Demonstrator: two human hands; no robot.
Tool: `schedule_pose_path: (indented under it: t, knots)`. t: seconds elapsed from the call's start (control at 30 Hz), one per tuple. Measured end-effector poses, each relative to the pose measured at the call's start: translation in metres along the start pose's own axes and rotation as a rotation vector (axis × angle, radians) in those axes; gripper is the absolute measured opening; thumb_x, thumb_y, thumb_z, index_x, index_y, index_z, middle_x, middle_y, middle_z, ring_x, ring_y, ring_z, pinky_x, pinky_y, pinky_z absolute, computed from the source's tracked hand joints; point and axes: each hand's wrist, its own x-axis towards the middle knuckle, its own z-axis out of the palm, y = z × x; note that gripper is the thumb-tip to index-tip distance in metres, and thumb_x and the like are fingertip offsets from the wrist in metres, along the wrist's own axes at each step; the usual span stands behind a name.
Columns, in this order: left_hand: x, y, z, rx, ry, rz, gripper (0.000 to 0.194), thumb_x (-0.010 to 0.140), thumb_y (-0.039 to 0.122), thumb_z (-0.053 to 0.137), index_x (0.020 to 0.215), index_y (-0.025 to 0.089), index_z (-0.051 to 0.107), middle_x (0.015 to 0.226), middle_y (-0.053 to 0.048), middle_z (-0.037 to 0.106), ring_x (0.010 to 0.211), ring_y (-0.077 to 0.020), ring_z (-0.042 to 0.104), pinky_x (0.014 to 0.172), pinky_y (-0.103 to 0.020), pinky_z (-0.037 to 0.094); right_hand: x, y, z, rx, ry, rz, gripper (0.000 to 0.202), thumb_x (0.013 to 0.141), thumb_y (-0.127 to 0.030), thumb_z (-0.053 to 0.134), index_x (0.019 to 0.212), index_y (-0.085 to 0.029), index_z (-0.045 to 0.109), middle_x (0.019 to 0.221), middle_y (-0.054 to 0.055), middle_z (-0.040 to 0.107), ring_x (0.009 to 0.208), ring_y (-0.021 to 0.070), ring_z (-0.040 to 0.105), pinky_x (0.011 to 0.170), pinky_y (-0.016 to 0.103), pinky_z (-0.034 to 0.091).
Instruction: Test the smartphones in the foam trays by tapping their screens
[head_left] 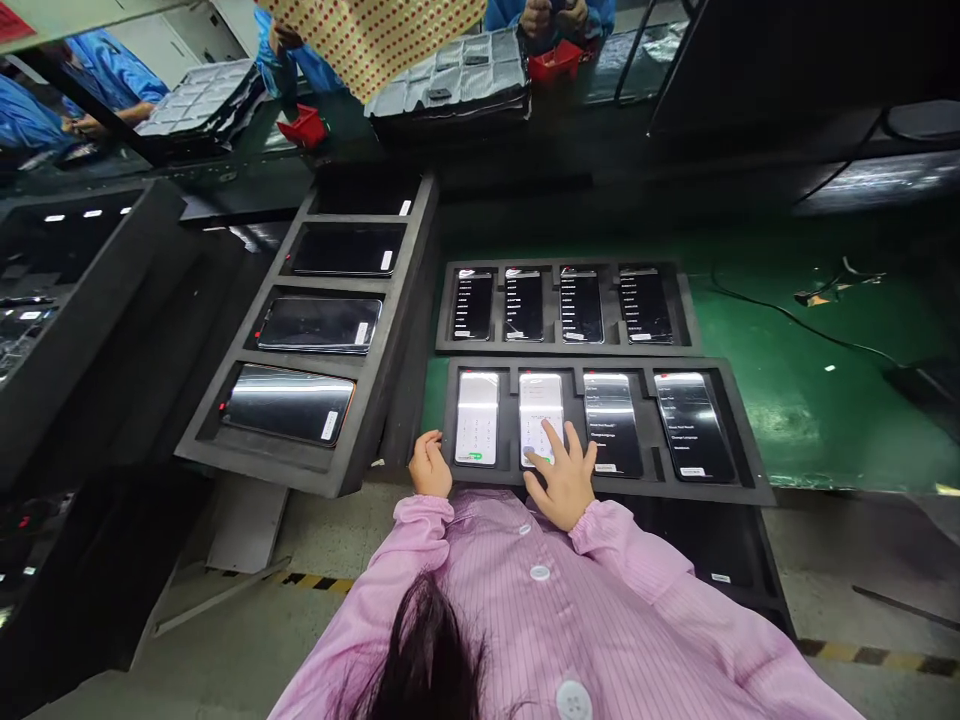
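Green bench (pixel 787 405) carries the front tray (pixel 742 432); right hand (pixel 564 482) spread over it, gripping nothing, fingertips at the phone second from left (pixel 537 396); left hand (pixel 430 467) half-curled by tray's left edge, nothing visible in it; phone seated in slot, keypad lit; looks like keypad entry; next move calls for light, accurate taps.

The smock (pixel 517 620) at six o'clock is striped pink. One phone (pixel 540 395) is white-screened, its tray (pixel 748 455) dark grey, the tabletop (pixel 810 400) at three green, the sheet (pixel 390 35) at eleven yellow with red dots.
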Motion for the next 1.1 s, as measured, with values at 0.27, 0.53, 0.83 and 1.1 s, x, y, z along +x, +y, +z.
schedule_pose_path:
  t: [0.27,0.53,0.83,1.1]
  knots:
    - [-0.004,-0.003,0.000,0.014,-0.027,0.000,0.030,0.083,0.028,0.033,0.092,0.017,0.059,0.088,-0.008,0.067,0.074,-0.0136,0.063,0.071,-0.027,0.049,0.018,-0.036,0.015,0.056,-0.095,-0.202,0.029,0.080,-0.033,0.046,0.099,-0.021,0.063,0.137,0.013,0.038,0.130,0.0367,0.019,0.095,0.065,0.017]
    - [-0.005,-0.005,-0.004,0.024,-0.086,0.023,0.027,0.083,0.026,0.035,0.093,0.018,0.058,0.090,-0.008,0.067,0.075,-0.0139,0.062,0.073,-0.028,0.048,0.035,-0.056,0.029,-0.014,-0.178,-0.171,0.033,0.079,-0.037,0.050,0.107,-0.026,0.061,0.139,0.013,0.036,0.128,0.0389,0.021,0.092,0.067,0.017]
    - [-0.005,-0.005,-0.005,0.025,-0.100,0.075,0.027,0.083,0.024,0.034,0.093,0.017,0.059,0.088,-0.007,0.067,0.075,-0.0131,0.062,0.072,-0.026,0.048,0.032,-0.059,0.036,-0.036,-0.095,-0.122,0.033,0.079,-0.038,0.049,0.105,-0.023,0.062,0.139,0.012,0.036,0.128,0.0384,0.021,0.094,0.064,0.017]
    - [-0.007,-0.007,-0.003,0.012,-0.070,0.099,0.026,0.084,0.023,0.035,0.093,0.018,0.059,0.086,-0.006,0.067,0.074,-0.0125,0.062,0.070,-0.025,0.048,0.030,-0.056,0.035,-0.057,-0.016,-0.117,0.026,0.080,-0.034,0.048,0.091,-0.021,0.067,0.132,0.012,0.045,0.126,0.0374,0.026,0.095,0.063,0.016]
